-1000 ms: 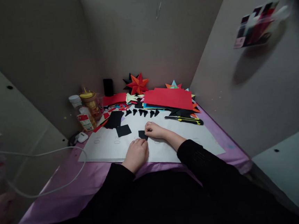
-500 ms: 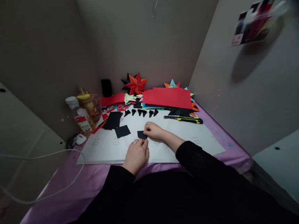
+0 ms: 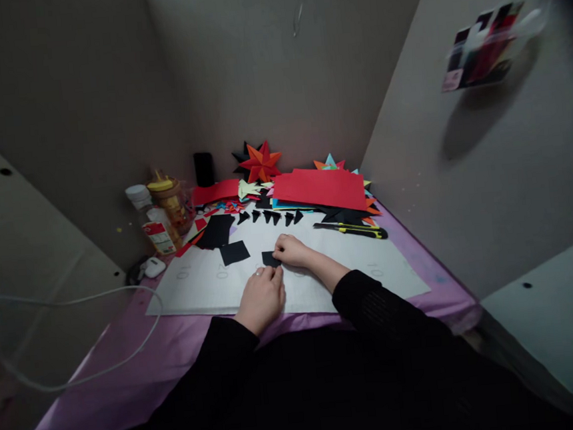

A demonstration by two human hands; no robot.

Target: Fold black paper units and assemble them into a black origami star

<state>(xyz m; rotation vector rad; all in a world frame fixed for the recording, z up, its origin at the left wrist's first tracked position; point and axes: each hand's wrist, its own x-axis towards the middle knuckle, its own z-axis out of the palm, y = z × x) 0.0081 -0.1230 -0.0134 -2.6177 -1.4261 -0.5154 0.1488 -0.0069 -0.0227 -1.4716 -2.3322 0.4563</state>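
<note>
Head view: your small black paper (image 3: 270,259) lies on the white sheet (image 3: 324,297), in front of you, between your hands. Your right hand (image 3: 291,250) has its fingers clamped on the paper's right side. Your left hand (image 3: 262,297) is palm down on the sheet, fingers at the paper's near edge; can't tell if they pinch it or just press.

Black square (image 3: 234,252) lies flat on the sheet, left of and apart from the small paper. Folded black pieces (image 3: 268,216) sit in a row beyond your hands. Yellow-black cutter (image 3: 361,230) is on the right, blade end pointing left. Behind it, red paper (image 3: 320,189) tops a stack. Orange-red star (image 3: 260,162) stands at the back. Far left of the worktop (image 3: 187,337): yellow-lidded bottle (image 3: 171,201), white-capped bottle (image 3: 156,226), white case (image 3: 153,267).
</note>
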